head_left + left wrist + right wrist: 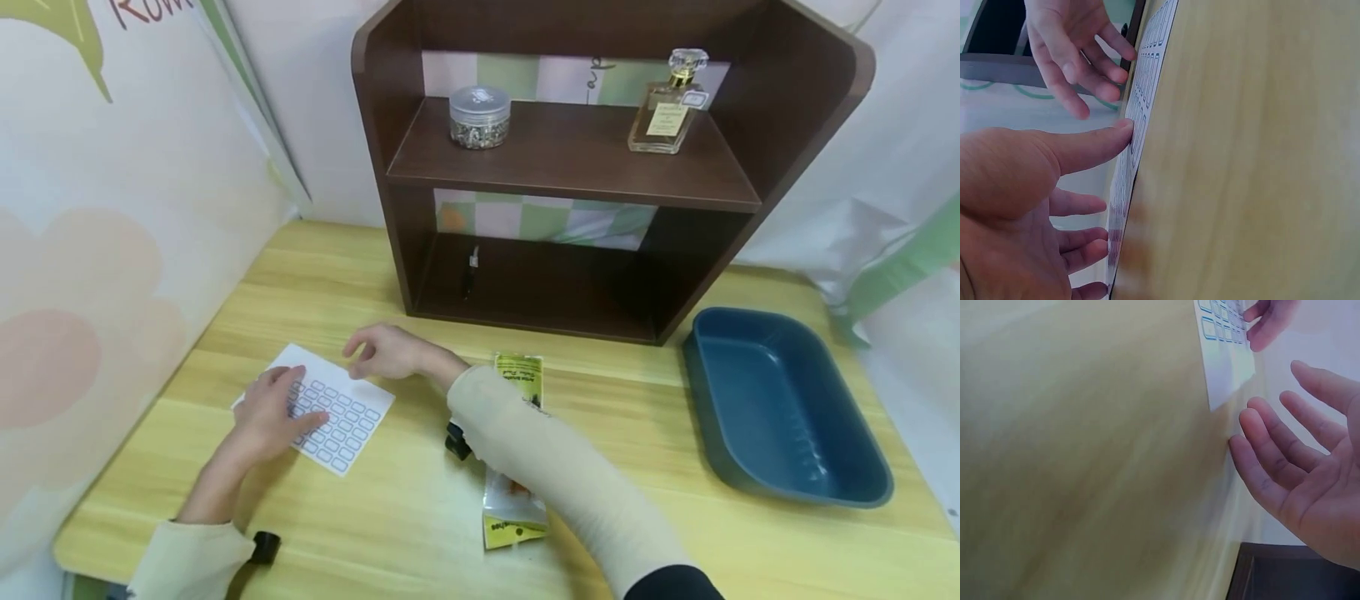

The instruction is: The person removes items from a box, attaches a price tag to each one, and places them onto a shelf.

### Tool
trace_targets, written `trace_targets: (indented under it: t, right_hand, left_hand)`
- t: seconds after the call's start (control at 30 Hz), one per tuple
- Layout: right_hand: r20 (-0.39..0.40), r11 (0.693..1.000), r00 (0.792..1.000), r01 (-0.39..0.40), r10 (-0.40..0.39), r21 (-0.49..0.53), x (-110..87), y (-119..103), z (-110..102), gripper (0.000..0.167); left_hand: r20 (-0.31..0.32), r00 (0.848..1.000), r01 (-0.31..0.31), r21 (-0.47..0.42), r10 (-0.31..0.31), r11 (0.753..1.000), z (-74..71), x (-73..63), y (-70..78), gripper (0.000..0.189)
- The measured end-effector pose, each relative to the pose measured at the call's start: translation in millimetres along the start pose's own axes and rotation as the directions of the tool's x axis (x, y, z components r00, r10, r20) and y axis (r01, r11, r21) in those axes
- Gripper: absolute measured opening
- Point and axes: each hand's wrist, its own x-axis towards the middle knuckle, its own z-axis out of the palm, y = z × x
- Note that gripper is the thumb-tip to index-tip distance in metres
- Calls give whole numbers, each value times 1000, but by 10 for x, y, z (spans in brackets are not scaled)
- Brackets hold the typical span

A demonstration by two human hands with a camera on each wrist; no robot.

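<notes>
A white sheet of blue-outlined label stickers (345,427) lies on the table at the left. My left hand (272,417) rests on it, thumb and fingertips touching the paper; the left wrist view shows that thumb (1094,147) extended on the labels. Just off the sheet's far right edge, my right hand (385,350) hovers with relaxed, slightly bent fingers. In the right wrist view nothing is between the right hand's fingers (1266,469), and the sheet's blank margin (1225,375) is close by. Part of the sheet is hidden beneath my left hand.
Under my right forearm lies a yellow-and-clear brush packet (516,532), partly covered. A dark brown shelf (570,187) stands behind, bearing a lidded clear jar (480,118), a perfume bottle (666,112) with a label and a black pen (471,273). At right sits a blue basin (780,400).
</notes>
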Motion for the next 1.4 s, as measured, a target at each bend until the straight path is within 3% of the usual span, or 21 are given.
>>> trace_targets:
  t: [0.2, 0.43, 0.67, 0.8, 1.03, 1.27, 1.4]
  right_hand:
    - [-7, 999, 999, -47, 47, -18, 71, -26, 59, 37]
    - [10, 999, 999, -31, 32, -13, 99, -71, 105, 49]
    - [-48, 998, 998, -45, 43, -49, 117, -74, 116, 58]
    - [-37, 999, 999, -27, 26, -35, 111, -66, 126, 59]
    - [-14, 998, 999, -30, 30, -47, 99, -78, 167, 56]
    - [-15, 997, 998, -57, 56, -52, 116, -109, 196, 55]
    - [-23, 999, 999, -22, 22, 25, 123, -105, 209, 51]
  left_hand:
    - [-24, 999, -32, -53, 31, 998, -12, 30, 31, 80]
    - [-69, 996, -62, -129, 53, 990, 4, 55, 66, 79]
    - [-173, 983, -108, -234, 68, 966, 32, 76, 64, 55]
    - [-166, 983, -107, -201, 74, 974, 56, 60, 59, 49]
    - [-32, 998, -62, -12, 61, 998, 79, -9, 65, 82]
    - [-130, 989, -78, -88, 66, 993, 39, -10, 25, 62]
    - [-173, 983, -93, -141, 68, 986, 17, -30, 28, 55]
